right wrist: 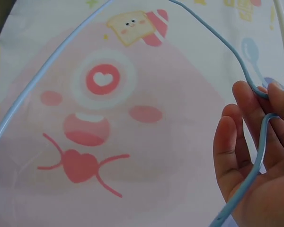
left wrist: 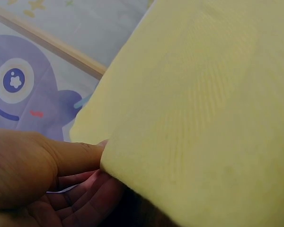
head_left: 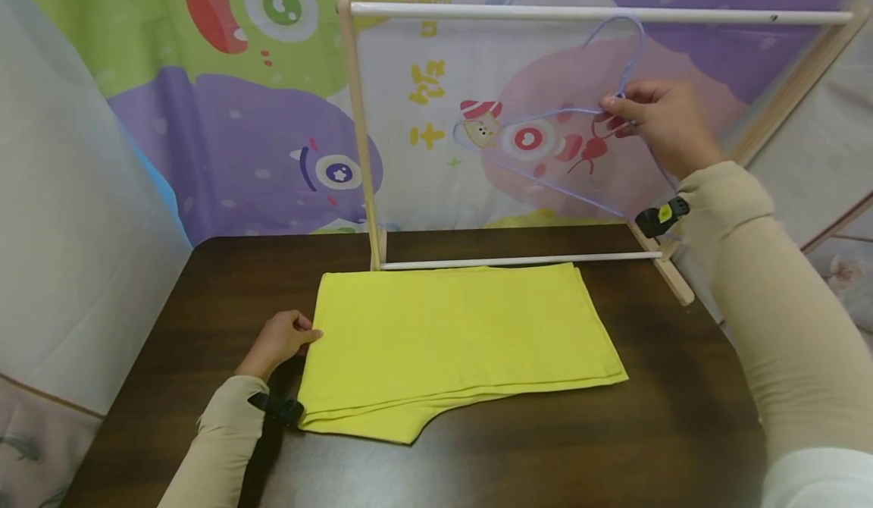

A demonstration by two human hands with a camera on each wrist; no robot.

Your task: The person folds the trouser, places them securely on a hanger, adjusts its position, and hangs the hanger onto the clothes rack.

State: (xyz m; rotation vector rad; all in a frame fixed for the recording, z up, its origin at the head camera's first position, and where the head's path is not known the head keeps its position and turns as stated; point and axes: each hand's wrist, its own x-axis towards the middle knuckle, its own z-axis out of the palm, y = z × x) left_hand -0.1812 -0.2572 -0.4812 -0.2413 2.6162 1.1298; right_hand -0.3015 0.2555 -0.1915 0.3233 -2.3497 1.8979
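Note:
Folded yellow trousers (head_left: 450,333) lie flat on the table, with a pointed crotch corner jutting from the near edge. At their left edge, my left hand (head_left: 280,341) pinches the cloth, the thumb on top and the fingers underneath, as the left wrist view shows. My right hand (head_left: 664,121) is raised and grips a light blue wire hanger (head_left: 642,45) just under its hook. The hook's top is level with the rack's upper bar; whether it rests on the bar I cannot tell. In the right wrist view the hanger's wire (right wrist: 248,182) crosses the palm.
A wooden rack with a white upper bar (head_left: 477,12) and a white lower bar (head_left: 518,261) stands at the back of the dark brown table (head_left: 546,447). Behind it hangs a cartoon-printed curtain (head_left: 259,136). The trousers' far edge lies close to the lower bar.

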